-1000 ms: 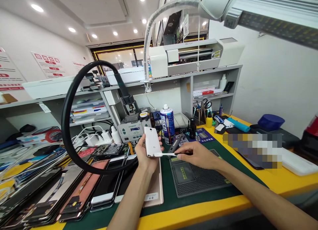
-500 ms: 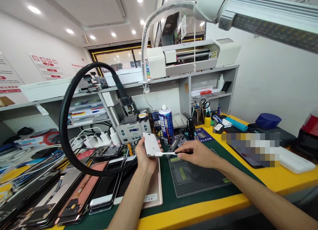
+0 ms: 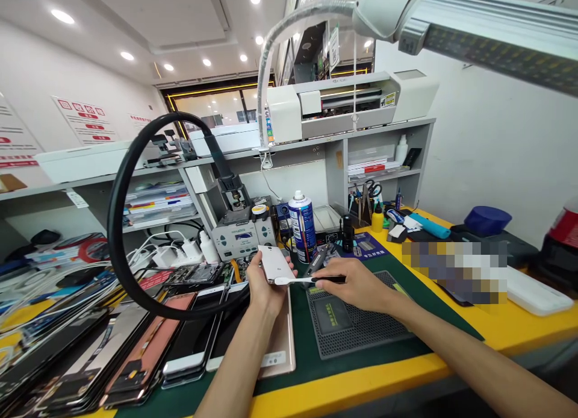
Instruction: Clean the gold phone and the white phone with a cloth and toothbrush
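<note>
My left hand point(image 3: 262, 288) is wrapped round a white smartphone point(image 3: 276, 264), its back tilted up toward me. Between the fingers of my right hand point(image 3: 352, 280) is a toothbrush point(image 3: 295, 280) with a white head and neck and a dark handle. The brush head lies at the phone's lower edge; whether its bristles touch the phone cannot be made out. Below my right hand lies a grey perforated mat point(image 3: 356, 327). Under my left wrist is a gold-backed tablet point(image 3: 277, 352), partly covered by the forearm.
Several phones and phone parts point(image 3: 144, 352) lie in rows at the left. A thick black hose point(image 3: 118, 237) loops over them from the soldering station point(image 3: 239, 240). A blue spray can point(image 3: 302, 225) stands behind my hands. A lamp point(image 3: 487, 32) hangs overhead at right.
My right hand has turned slightly, and the brush head has shifted a little left along the phone's lower edge. The phone has tipped and dropped slightly in my left hand.
</note>
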Demonstrator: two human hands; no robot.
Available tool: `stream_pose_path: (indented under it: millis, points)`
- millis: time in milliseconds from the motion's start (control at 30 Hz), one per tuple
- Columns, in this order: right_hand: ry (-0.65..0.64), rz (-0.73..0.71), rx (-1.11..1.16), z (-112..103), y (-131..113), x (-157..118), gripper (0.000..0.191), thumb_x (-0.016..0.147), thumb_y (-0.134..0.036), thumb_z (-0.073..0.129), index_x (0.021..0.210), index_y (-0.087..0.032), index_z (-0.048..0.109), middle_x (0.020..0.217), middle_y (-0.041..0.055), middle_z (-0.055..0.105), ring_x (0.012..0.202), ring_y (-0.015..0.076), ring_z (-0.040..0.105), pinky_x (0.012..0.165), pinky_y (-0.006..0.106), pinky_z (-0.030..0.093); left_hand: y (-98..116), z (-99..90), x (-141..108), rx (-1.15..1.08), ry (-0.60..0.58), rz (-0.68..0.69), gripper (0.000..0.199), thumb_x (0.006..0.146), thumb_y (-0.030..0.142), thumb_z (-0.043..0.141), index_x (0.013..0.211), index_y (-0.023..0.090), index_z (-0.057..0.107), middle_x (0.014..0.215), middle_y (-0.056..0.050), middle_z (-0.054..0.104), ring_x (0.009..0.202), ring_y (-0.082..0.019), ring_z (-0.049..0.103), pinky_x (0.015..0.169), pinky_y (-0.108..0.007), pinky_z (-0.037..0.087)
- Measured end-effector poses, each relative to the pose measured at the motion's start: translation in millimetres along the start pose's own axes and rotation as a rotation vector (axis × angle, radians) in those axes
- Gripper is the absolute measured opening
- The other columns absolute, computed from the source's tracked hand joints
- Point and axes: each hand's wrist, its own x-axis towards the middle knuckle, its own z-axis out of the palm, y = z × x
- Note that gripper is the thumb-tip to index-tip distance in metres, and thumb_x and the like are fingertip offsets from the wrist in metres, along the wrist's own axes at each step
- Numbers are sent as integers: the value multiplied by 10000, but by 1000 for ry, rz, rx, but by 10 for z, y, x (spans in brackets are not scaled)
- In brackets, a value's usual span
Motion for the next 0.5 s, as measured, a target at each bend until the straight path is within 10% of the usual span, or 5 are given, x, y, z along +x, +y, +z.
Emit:
stream_pose_path:
  millis: [500]
  points:
    - [36,-74,-60,136,68,-36,274,944,-331,614,1169,-234,736,860,39,705,741,155,606,666,258,439,6,42,-32,-2,12,48,390,943,395,370,1044,90,590,729,-133,666,568,-244,661,541,-385,572]
